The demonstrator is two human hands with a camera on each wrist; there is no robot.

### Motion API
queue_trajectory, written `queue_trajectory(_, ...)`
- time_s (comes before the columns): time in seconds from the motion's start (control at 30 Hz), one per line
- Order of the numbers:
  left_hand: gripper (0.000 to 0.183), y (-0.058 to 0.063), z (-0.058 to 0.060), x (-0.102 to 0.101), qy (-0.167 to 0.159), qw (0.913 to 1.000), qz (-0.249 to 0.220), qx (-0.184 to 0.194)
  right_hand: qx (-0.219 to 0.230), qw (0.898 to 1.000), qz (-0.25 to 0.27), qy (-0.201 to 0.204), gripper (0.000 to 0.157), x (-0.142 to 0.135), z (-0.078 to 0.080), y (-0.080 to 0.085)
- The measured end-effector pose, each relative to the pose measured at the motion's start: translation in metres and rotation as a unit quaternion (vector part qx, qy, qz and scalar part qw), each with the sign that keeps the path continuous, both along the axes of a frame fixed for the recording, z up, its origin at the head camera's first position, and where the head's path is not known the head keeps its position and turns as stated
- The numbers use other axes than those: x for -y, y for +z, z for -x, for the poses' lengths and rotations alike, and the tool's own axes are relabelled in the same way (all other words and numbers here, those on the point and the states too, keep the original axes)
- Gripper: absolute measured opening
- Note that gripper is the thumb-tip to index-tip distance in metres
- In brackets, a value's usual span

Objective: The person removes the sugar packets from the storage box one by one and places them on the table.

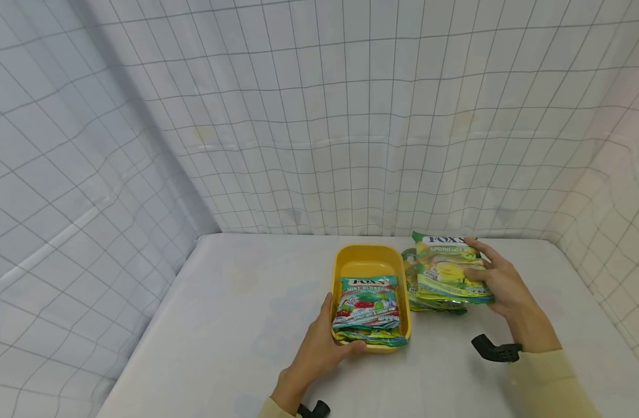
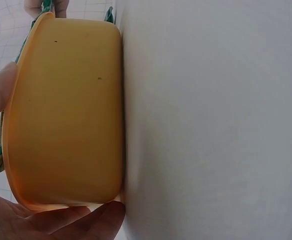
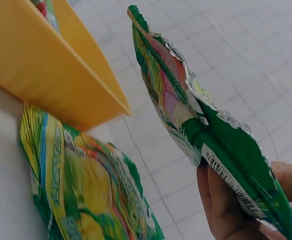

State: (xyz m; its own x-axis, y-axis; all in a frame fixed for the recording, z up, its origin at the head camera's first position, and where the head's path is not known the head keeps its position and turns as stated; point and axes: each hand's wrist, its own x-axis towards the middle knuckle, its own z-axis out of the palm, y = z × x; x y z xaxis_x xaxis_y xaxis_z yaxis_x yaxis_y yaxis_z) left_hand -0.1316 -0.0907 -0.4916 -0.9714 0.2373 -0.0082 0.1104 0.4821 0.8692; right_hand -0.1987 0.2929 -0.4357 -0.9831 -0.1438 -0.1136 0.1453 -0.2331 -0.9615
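Observation:
My right hand (image 1: 503, 283) pinches a green and yellow Fox's Spring Tea candy bag (image 1: 447, 270) by its right side, thumb in front and fingers behind. In the right wrist view this bag (image 3: 206, 125) is raised off the table, its back seam and barcode showing. My left hand (image 1: 321, 342) grips the near left corner of a yellow plastic tub (image 1: 368, 251), thumb over the rim. Inside the tub a teal Fox's Mint Blossom candy bag (image 1: 368, 302) lies on top of a green and yellow bag (image 1: 374, 336). The left wrist view shows the tub's outer wall (image 2: 68, 110).
Another green and yellow candy bag (image 3: 86, 175) lies on the table right beside the tub, partly covered by the raised bag in the head view. The white table (image 1: 235, 313) is enclosed by white grid-patterned curtains (image 1: 319, 116) at the back and sides.

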Motion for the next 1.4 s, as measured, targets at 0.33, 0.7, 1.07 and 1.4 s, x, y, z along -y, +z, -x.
queue_trajectory(0.33,0.125,-0.001,0.0,0.0,-0.002,1.0,0.0,-0.002,0.008,0.999,0.047,0.003,0.068,-0.024,0.003,-0.012)
queue_trajectory(0.7,0.124,-0.001,-0.001,0.0,-0.008,0.9999,-0.009,-0.005,0.017,0.998,0.049,0.02,0.076,-0.044,0.007,-0.025)
queue_trajectory(1.07,0.124,-0.002,0.001,0.001,-0.006,1.0,-0.001,-0.003,0.007,0.997,0.074,0.025,0.071,-0.062,0.008,-0.038)
queue_trajectory(1.4,0.124,-0.003,0.002,0.0,-0.004,1.0,-0.001,0.0,0.04,0.997,0.063,0.014,0.075,-0.078,0.009,-0.046)
